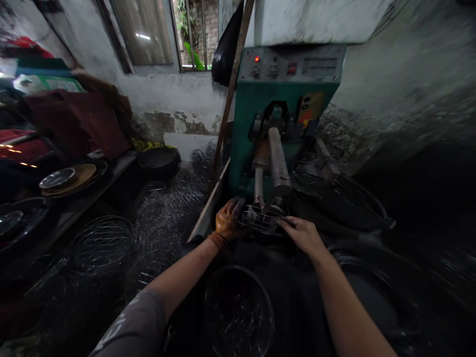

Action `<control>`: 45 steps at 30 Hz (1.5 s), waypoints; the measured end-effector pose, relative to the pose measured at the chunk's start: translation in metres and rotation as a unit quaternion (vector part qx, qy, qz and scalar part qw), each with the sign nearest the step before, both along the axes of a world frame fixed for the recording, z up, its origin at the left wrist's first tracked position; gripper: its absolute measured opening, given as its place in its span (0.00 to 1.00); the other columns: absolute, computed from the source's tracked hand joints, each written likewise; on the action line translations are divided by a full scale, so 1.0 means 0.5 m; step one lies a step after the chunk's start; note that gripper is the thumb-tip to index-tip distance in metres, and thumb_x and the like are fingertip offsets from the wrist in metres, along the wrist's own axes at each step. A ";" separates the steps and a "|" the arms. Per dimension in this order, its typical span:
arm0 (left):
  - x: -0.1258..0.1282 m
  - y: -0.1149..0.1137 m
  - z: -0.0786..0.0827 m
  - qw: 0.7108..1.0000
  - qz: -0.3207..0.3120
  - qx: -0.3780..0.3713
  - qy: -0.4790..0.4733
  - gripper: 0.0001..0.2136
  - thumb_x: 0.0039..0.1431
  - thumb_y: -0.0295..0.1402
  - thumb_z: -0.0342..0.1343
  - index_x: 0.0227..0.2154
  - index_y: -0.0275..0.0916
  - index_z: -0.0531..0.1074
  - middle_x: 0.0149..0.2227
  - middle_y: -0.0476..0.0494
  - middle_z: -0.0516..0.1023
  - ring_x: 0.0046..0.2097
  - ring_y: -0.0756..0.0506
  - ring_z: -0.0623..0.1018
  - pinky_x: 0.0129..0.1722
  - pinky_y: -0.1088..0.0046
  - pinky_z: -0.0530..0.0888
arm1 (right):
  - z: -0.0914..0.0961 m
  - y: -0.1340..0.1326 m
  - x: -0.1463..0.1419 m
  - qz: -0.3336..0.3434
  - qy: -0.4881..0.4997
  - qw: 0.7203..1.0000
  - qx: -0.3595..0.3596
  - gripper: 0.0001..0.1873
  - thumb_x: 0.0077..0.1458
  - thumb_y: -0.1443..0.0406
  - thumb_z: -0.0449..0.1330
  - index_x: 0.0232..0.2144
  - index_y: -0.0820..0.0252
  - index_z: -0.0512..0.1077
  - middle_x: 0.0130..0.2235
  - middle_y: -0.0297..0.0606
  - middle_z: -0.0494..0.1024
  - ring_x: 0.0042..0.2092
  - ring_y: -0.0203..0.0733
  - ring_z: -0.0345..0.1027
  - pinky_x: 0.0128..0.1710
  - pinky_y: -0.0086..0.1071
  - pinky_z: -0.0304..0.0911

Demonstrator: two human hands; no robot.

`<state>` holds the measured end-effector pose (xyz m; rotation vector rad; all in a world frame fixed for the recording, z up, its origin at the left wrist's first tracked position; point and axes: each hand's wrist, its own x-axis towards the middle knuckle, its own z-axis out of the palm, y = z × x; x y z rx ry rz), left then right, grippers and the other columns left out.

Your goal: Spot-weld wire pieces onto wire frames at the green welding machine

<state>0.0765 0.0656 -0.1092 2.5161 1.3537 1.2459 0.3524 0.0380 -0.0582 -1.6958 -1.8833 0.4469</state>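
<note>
A small wire grid piece (260, 219) lies under the metal arms of a green machine (282, 124). My left hand (227, 220), in an orange glove, grips the left edge of the wire grid. My bare right hand (303, 233) holds the grid's right edge, with the fingers curled over the wire. A thick grey metal rod (278, 161) of the machine points down at the grid between my hands.
Piles of round wire baskets (102, 243) fill the floor at left. A dark round bowl (238, 310) sits below my arms. Stacked plates (70, 177) rest on a bench at left. A wooden pole (232, 84) leans by the machine. Dark rings (357, 198) lie at right.
</note>
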 end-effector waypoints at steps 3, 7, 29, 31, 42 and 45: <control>0.016 0.015 -0.008 1.000 0.007 -0.007 0.013 0.40 0.51 0.46 0.62 0.66 0.37 0.60 0.63 0.34 0.68 0.65 0.33 0.66 0.64 0.55 0.67 | -0.019 0.003 -0.001 -0.012 0.010 1.000 0.025 0.16 0.58 0.54 0.58 0.33 0.54 0.82 0.37 0.38 0.84 0.40 0.51 0.79 0.39 0.35 0.70; 0.033 0.031 -0.008 1.000 0.007 -0.012 0.021 0.40 0.48 0.45 0.63 0.64 0.36 0.63 0.59 0.33 0.72 0.62 0.33 0.69 0.60 0.54 0.70 | -0.029 0.007 0.007 -0.027 0.010 0.999 0.045 0.18 0.58 0.50 0.57 0.33 0.54 0.81 0.36 0.39 0.84 0.39 0.51 0.79 0.40 0.37 0.70; 0.043 0.021 -0.057 0.996 0.071 0.022 0.055 0.26 0.64 0.43 0.55 0.61 0.37 0.67 0.54 0.36 0.75 0.54 0.38 0.74 0.54 0.60 0.72 | -0.020 -0.014 -0.002 -0.014 0.024 0.996 0.086 0.24 0.59 0.44 0.55 0.27 0.53 0.80 0.32 0.39 0.83 0.36 0.50 0.78 0.35 0.36 0.70; 0.045 0.023 -0.055 0.995 0.082 0.026 0.053 0.24 0.64 0.41 0.54 0.61 0.38 0.68 0.53 0.37 0.75 0.53 0.38 0.74 0.54 0.60 0.72 | -0.022 -0.013 0.000 -0.011 0.028 0.996 0.089 0.24 0.59 0.45 0.55 0.29 0.53 0.80 0.32 0.38 0.83 0.36 0.50 0.78 0.36 0.36 0.70; 0.047 0.044 -0.037 0.995 0.077 -0.001 0.060 0.26 0.62 0.41 0.56 0.61 0.39 0.67 0.56 0.38 0.75 0.56 0.38 0.73 0.55 0.60 0.72 | -0.039 0.013 0.008 -0.013 0.017 0.994 0.111 0.30 0.59 0.40 0.51 0.30 0.54 0.80 0.32 0.40 0.83 0.35 0.50 0.78 0.37 0.37 0.71; 0.045 0.049 -0.040 0.996 0.073 0.015 0.056 0.25 0.63 0.41 0.55 0.62 0.39 0.67 0.56 0.37 0.75 0.56 0.38 0.73 0.56 0.61 0.72 | -0.042 0.018 0.008 -0.014 0.008 0.993 0.118 0.30 0.59 0.40 0.51 0.30 0.53 0.80 0.33 0.40 0.83 0.36 0.50 0.78 0.39 0.38 0.71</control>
